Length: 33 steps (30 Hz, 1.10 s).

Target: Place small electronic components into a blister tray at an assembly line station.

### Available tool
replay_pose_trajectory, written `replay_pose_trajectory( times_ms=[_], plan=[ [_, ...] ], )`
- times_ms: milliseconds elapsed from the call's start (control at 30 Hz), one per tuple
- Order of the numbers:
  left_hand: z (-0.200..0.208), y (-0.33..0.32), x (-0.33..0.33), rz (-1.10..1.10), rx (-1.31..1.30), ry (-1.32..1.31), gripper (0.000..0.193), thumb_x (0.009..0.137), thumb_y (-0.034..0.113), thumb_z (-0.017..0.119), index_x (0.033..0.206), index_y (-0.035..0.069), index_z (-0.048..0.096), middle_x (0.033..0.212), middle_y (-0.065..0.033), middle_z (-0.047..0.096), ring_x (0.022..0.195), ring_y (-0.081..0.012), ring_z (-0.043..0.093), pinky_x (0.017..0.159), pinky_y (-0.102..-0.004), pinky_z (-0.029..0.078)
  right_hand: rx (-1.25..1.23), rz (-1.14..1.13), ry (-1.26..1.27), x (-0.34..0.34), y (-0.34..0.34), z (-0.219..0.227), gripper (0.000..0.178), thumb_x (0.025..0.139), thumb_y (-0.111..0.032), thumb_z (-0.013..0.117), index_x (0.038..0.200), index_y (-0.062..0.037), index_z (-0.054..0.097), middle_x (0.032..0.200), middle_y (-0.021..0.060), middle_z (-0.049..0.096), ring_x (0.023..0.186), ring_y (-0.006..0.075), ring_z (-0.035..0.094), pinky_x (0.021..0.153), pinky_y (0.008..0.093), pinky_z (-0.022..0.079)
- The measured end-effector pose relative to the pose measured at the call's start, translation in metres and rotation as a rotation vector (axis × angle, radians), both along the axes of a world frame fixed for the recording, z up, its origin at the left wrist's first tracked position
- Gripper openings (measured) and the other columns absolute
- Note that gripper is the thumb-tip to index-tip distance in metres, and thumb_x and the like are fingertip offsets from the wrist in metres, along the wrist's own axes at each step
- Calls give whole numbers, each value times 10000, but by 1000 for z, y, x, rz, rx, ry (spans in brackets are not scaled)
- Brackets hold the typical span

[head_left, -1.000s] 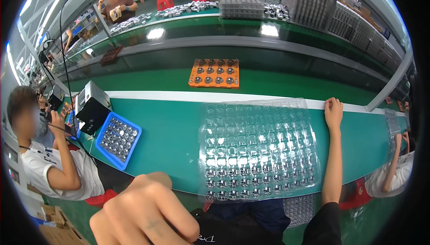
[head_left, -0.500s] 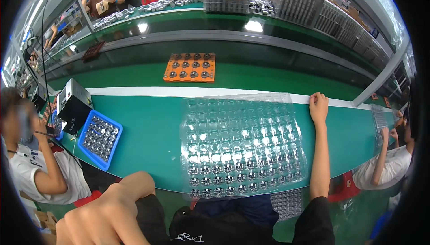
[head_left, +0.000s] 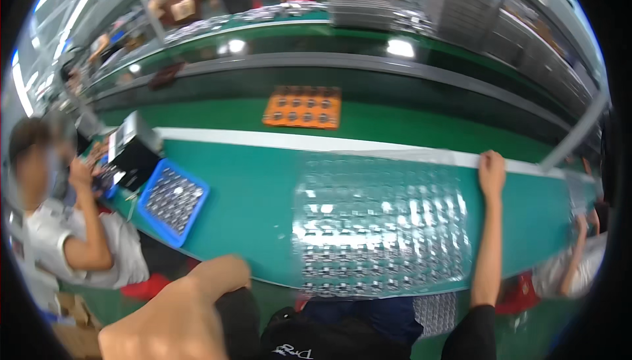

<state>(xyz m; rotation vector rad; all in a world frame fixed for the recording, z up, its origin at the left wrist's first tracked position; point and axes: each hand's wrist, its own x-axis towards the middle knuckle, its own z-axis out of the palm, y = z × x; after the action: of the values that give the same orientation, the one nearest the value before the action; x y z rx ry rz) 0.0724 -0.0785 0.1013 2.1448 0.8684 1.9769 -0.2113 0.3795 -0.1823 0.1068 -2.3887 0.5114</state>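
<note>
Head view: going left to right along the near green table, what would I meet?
Blue tray → large clear tray → wearer's right hand → co-worker's hand.

TEXT: short white script lettering [head_left: 293, 352] | ON: black clothing [head_left: 349, 345] (lower edge) | SHARPNESS: slightly blurred

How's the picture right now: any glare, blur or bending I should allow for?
Head view: white glare patches streak the clear plastic multi-pocket tray, obscuring some pockets; head view: blur smears the parts on the orange rectangular fixture and softens the bare left hand; head view: fisheye bows the long grey metal rail, with black corners.
</note>
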Motion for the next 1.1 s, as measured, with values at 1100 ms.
replay_pose_trajectory(
  times_ms=[1100],
  plan=[
    [-39,42,-19,618,522,429,314,994,104,493,1281,128,617,559,-15,541,423,-82,408,409,-223,261,48,-116,-32,19,31,0,132,935,-154,600,874,-38,622,814,87,575,834,279,532,752,398,458]
  ],
)
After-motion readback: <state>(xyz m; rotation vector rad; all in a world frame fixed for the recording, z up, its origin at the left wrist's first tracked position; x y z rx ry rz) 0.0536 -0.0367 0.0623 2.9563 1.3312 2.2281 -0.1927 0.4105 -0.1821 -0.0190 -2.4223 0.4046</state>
